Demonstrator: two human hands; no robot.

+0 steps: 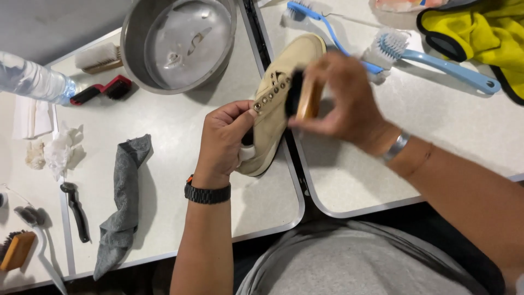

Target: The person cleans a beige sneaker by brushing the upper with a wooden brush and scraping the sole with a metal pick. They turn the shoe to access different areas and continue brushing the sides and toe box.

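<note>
Far left edge: a wooden-backed brush is seen low down, crumpled tissues above it, and a clear plastic bottle lying on its side at the top. A black-handled tool is laid just right of the tissues. A grey cloth is draped lengthwise down the white table. Further up, a pale-bristled wooden brush and a red-and-black brush are set beside a steel bowl, water visible inside.

Centre: the beige lace-up shoe is held over the seam between the two tables. Long axis runs from heel, low and near the person, to toe, up and away, tilted slightly right. The left hand is clamped on the heel end, thumb pressed by the eyelet row, fingers wrapped around the collar. Lower half of the shoe is hidden by that hand.

The right hand is closed around a wood-backed dark-bristled brush, bristles laid against the shoe's side near the eyelets. Brush is blurred; exact contact patch cannot be told. Brush sits right of the shoe's axis, toe-ward of the left-hand grip, so the right hand is the nearer one to the toe.

Right: two blue-handled brushes are laid on the second table, one partly behind the shoe. A yellow cloth with black trim is bunched in the top corner.
</note>
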